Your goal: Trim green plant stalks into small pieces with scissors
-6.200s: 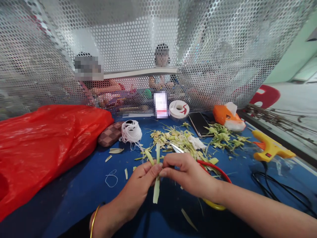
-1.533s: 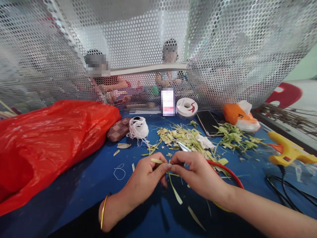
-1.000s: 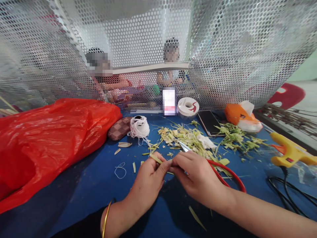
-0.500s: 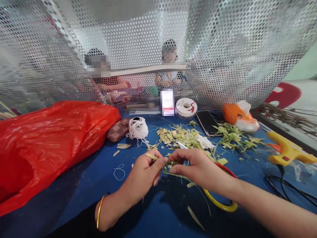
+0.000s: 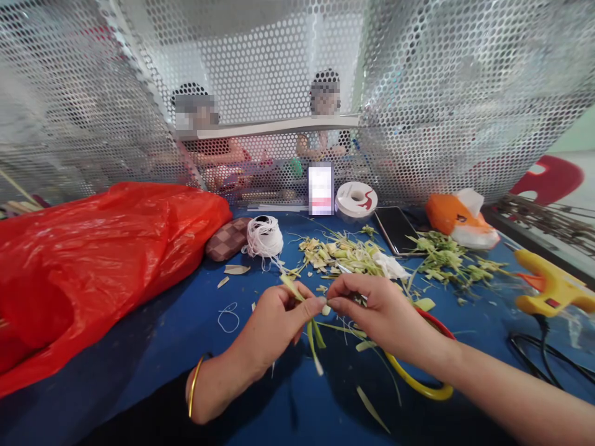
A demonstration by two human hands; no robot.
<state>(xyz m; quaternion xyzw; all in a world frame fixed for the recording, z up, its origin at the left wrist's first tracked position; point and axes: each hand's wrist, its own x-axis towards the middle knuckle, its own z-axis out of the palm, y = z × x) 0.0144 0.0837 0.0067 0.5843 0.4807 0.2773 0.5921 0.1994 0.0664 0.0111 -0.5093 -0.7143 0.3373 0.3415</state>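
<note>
Between thumb and fingers, my left hand [image 5: 283, 316] pinches green leaf strips [image 5: 316, 341]; their ends stick up past the knuckles and hang below the thumb. My right hand [image 5: 367, 303] is closed in a pinch, its thumb and forefinger tips meeting the left thumb at the strips. What exactly lies between the right fingertips is too small to make out. Behind the hands spreads a heap of cut leaf scraps [image 5: 344, 251], with a scissor blade showing among them. The scissors' red and yellow handles [image 5: 421, 387] stick out under my right forearm.
A red plastic bag [image 5: 153, 229] fills the left side. White string [image 5: 264, 238], a checkered pouch [image 5: 227, 240], a ribbon spool [image 5: 356, 201] and phones stand behind. Woven green pieces [image 5: 446, 257], a tissue pack [image 5: 460, 220] and a yellow glue gun [image 5: 548, 288] lie right. People sit beyond the perforated sheet.
The strips in my left hand have turned, and their ends now hang lower below the thumb. My right fingertips have drawn together against the left thumb. The view has shifted slightly.
</note>
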